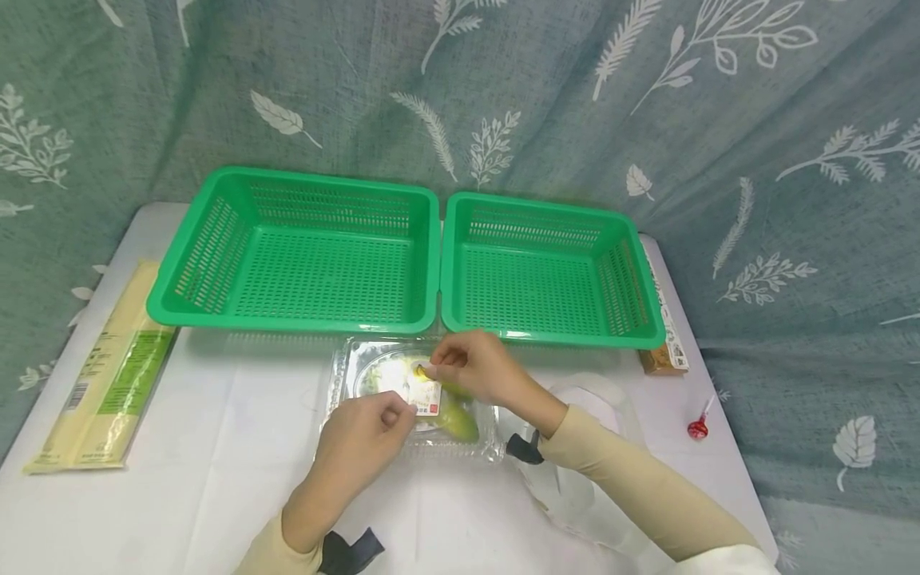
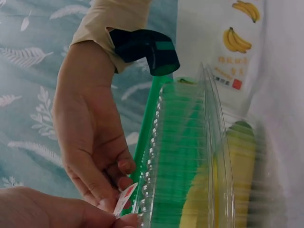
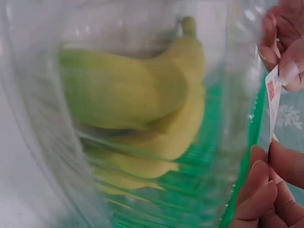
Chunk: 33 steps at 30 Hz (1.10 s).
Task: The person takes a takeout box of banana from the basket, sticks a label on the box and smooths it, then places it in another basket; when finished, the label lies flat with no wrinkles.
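A clear plastic clamshell box (image 1: 345, 399) with bananas (image 1: 458, 421) inside lies on the table in front of the green baskets. A small white label (image 1: 429, 395) with a red stamp is above its lid. My left hand (image 1: 362, 435) pinches the label's near edge between thumb and finger. At its far edge, by a yellow printed mark, my right hand (image 1: 474, 367) pinches it too. Seen from the right wrist, the label (image 3: 273, 97) stretches between both hands' fingertips, beside the clamshell's wall. The left wrist view shows the label (image 2: 125, 198) edge-on, close to the ridged rim.
Two green baskets (image 1: 440, 263) stand side by side behind the clamshell. A yellow-and-green package (image 1: 108, 375) lies at left. At right are a small brown box (image 1: 664, 359) and a red lollipop (image 1: 698, 429). A white sheet printed with bananas (image 2: 213, 28) lies nearby.
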Tool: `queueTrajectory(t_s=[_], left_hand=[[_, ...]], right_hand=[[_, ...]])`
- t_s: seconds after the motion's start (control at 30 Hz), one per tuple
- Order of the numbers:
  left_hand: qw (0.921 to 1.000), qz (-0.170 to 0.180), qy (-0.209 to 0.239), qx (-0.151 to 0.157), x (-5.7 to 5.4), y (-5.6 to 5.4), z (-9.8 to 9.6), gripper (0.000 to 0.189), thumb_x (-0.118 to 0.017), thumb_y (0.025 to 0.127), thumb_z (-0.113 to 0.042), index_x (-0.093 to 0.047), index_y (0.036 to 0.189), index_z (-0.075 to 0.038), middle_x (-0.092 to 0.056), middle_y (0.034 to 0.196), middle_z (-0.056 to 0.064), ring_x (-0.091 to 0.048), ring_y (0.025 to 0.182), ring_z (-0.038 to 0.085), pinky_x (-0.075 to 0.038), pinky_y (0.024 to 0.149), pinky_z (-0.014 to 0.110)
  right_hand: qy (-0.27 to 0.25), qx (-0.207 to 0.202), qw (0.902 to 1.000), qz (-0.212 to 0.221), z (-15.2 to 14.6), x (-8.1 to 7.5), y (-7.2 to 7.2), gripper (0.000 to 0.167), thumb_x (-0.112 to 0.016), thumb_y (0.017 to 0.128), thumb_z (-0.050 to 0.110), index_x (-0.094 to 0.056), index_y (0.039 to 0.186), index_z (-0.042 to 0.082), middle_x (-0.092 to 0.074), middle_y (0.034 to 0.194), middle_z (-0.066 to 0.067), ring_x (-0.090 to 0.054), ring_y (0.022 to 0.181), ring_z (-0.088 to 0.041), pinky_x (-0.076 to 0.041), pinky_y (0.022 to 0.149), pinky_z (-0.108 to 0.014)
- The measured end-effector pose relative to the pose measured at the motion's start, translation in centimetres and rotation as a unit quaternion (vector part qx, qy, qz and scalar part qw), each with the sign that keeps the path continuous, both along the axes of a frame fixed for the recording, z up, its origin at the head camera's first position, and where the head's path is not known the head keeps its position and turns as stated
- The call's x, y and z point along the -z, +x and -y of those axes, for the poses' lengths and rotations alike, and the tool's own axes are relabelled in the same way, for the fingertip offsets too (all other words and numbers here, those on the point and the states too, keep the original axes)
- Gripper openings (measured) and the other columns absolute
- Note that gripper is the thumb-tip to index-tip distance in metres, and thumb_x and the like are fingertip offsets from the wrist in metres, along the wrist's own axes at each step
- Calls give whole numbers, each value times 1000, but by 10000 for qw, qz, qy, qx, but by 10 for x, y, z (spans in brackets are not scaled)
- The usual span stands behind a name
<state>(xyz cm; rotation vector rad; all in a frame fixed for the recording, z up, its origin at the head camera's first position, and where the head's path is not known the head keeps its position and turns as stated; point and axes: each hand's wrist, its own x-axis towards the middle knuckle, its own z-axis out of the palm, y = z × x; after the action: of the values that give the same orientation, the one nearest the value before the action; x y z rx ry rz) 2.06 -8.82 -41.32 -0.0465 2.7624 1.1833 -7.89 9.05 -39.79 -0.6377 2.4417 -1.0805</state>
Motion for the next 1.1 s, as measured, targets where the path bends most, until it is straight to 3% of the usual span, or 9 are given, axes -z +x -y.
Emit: queueTrajectory(t_s=[0.3, 0.6, 1.1], left_hand=[[9985, -156, -501, 160, 2, -2, 2, 12, -65, 87, -16, -75, 80, -13, -70, 67, -1, -52, 54, 7, -44, 50, 24], [9979, 91, -601, 230, 0, -5, 2, 17, -67, 89, -19, -71, 73, -15, -64, 61, -3, -48, 53, 11, -39, 48, 25], [9960, 296, -790, 292, 3, -10, 1, 20, -66, 90, -22, -71, 72, -16, -41, 48, -6, -37, 45, 10, -23, 42, 22]], right_hand=[[277, -203, 9993, -162, 6, 3, 2, 13, -73, 93, 21, -72, 89, 8, -72, 85, -4, -64, 70, -15, -52, 62, -19], [479, -101, 9985, -263, 10, 8, 4, 14, -73, 93, 22, -73, 88, 9, -73, 83, -4, -57, 60, -6, -50, 56, -19], [747, -69, 9943, -757, 14, 13, 6, 13, -74, 91, 21, -74, 88, 8, -74, 82, -4, -60, 65, -8, -50, 62, -18]])
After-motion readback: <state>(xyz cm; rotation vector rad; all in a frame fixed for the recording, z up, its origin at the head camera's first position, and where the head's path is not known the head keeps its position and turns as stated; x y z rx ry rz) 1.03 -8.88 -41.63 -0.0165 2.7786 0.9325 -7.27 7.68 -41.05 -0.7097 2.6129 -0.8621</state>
